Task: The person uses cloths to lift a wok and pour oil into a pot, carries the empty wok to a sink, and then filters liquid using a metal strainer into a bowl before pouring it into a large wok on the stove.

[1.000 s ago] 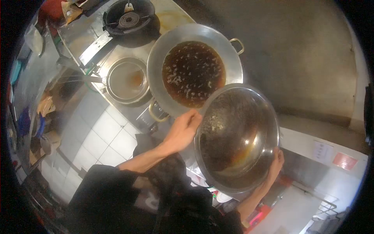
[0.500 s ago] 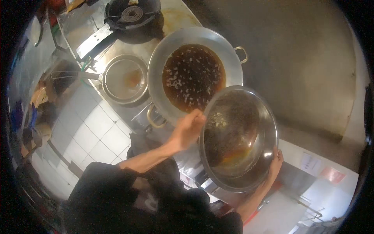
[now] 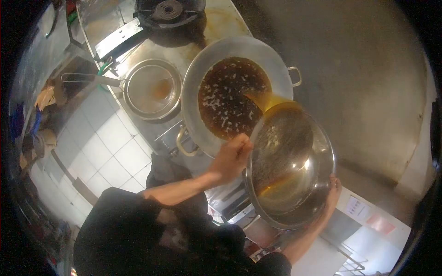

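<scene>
A large steel mixing bowl (image 3: 317,188) tilts over the near right side of a wide wok (image 3: 193,87). Amber liquid (image 3: 264,99) runs in a broad stream from the bowl's far lip into the wok. Inside the wok lies dark brown liquid (image 3: 232,99) with pale flecks or glints on its surface. My left hand (image 3: 235,156) is closed on the bowl's left rim. On the opposite side, my right hand (image 3: 332,191) grips the right rim, its fingers partly hidden behind the bowl. Some brown liquid is still in the bowl.
A round fine-mesh strainer (image 3: 152,89) with a long handle rests left of the wok. Beyond it stands a black gas burner (image 3: 170,18) on the steel counter. A grey wall (image 3: 359,83) rises on the right. White tiles (image 3: 110,156) cover the floor at left.
The bowl has tipped further towards the wok, and liquid now pours from its lip. Both hands have kept their hold on the rim. The whole view has shifted slightly.
</scene>
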{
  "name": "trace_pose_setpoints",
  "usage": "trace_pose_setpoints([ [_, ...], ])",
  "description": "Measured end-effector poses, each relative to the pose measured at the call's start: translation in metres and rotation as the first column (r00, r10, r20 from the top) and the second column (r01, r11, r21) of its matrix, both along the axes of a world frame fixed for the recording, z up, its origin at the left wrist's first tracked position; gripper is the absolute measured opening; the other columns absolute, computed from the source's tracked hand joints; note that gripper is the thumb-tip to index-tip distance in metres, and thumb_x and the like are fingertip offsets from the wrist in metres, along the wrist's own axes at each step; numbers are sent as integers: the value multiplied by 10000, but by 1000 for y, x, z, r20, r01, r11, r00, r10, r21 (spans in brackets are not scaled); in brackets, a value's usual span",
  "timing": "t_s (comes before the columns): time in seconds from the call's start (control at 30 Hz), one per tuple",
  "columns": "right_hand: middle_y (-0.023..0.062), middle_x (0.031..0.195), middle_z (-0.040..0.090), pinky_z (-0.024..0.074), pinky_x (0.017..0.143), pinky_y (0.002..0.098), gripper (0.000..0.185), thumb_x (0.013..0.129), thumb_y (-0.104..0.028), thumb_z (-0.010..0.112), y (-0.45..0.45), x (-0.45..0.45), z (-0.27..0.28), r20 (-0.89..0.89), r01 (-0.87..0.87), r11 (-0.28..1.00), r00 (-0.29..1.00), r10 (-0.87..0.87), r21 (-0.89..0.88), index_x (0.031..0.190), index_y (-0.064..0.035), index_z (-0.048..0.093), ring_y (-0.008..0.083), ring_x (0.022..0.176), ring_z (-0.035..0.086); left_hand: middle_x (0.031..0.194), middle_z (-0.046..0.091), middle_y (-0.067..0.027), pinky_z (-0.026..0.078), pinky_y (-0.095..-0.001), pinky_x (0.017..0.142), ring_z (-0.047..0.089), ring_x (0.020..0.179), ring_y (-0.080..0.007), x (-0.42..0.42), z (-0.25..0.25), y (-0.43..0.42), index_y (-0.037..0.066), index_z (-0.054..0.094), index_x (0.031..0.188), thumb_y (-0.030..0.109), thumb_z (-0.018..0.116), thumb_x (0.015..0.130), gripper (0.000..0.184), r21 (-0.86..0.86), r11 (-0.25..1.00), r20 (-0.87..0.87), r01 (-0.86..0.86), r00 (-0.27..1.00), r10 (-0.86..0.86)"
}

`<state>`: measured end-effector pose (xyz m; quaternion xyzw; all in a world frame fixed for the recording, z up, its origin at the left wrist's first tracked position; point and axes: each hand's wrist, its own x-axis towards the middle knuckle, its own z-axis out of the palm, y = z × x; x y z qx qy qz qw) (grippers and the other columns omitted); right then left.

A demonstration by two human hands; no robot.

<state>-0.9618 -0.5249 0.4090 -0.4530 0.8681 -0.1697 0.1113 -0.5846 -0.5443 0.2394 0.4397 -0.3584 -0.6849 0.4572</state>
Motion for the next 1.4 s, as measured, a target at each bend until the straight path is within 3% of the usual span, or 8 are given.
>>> trace_pose_setpoints([
  [0.07,-48,710,411,300,645,244,389,897,-429,638,-4,-3,0,60,-9,1000,998,9,2,731,-109,493,91,691,348,674,332,43,319,-256,556,345,636,-61,2,2,-1,50,448,823,330,433,1019,341,27,1000,-33,8,999,-7],
  [0.27,-58,671,379,266,596,238,395,881,-437,657,-13,10,3,-23,13,1000,1000,-12,14,717,-127,477,79,650,317,658,354,51,329,-248,524,357,598,-47,3,1,-1,63,454,837,335,437,1017,327,13,1000,-23,-6,1000,7],
  [0.4,-60,654,363,266,584,243,395,881,-427,659,-15,18,8,19,11,1000,1000,-11,5,709,-123,474,81,634,314,649,365,49,334,-246,516,362,584,-44,1,1,2,66,454,840,337,436,1016,324,0,1000,-32,-12,999,12],
  [0.47,-52,668,388,276,600,242,390,882,-419,657,-13,12,9,-50,4,1000,999,-3,12,712,-117,476,82,650,330,648,362,46,336,-249,514,361,583,-45,0,2,3,63,455,838,337,434,1017,328,6,1000,-36,-21,999,21],
  [0.9,-33,709,447,313,656,248,379,905,-384,636,3,5,24,-56,-17,1000,998,18,9,698,-103,488,97,696,371,668,366,41,315,-257,518,349,611,-53,2,19,15,64,447,831,357,443,1011,344,20,999,-55,28,998,-27],
  [1.17,-54,689,428,277,569,234,356,915,-378,627,11,3,31,28,32,999,999,-32,0,717,-104,512,61,635,340,685,385,41,351,-244,550,373,629,-49,-2,22,21,60,448,840,306,457,1012,300,95,990,-146,102,985,-87],
  [1.4,-47,689,429,278,586,235,372,904,-403,631,10,1,33,-47,-17,1000,999,17,-18,720,-98,521,72,654,348,696,387,35,343,-243,578,372,648,-51,-4,26,23,53,457,841,303,460,1010,303,66,993,-87,97,992,-92],
])
